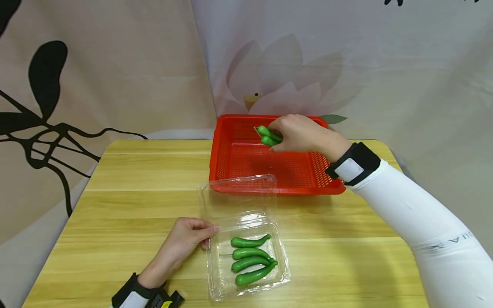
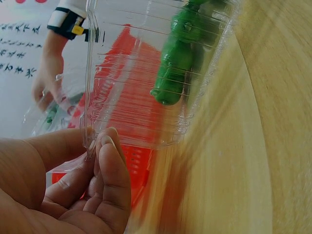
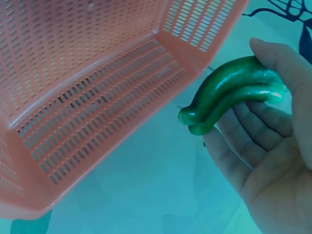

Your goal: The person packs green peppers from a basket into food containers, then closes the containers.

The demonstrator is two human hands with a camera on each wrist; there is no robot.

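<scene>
My right hand (image 1: pixel 298 133) holds two green chili peppers (image 1: pixel 268 136) over the back of the red basket (image 1: pixel 277 191); the right wrist view shows the pair of peppers (image 3: pixel 229 92) side by side between thumb and fingers. With my left hand (image 1: pixel 188 239) I pinch the left rim of a clear plastic clamshell box (image 1: pixel 221 280), near its hinge. Several green peppers (image 1: pixel 252 253) lie in the box's lower half. Its raised lid (image 1: pixel 239 201) leans back toward the basket's front rim. In the left wrist view, thumb and fingers of the left hand (image 2: pixel 92 180) grip the box edge.
The wooden table (image 1: pixel 146 192) carries the box at the front and the basket at the back. Behind it hangs a pale cloth (image 1: pixel 161 64) with printed flower and dark branch shapes. The basket's slotted walls (image 3: pixel 102 107) show close up in the right wrist view.
</scene>
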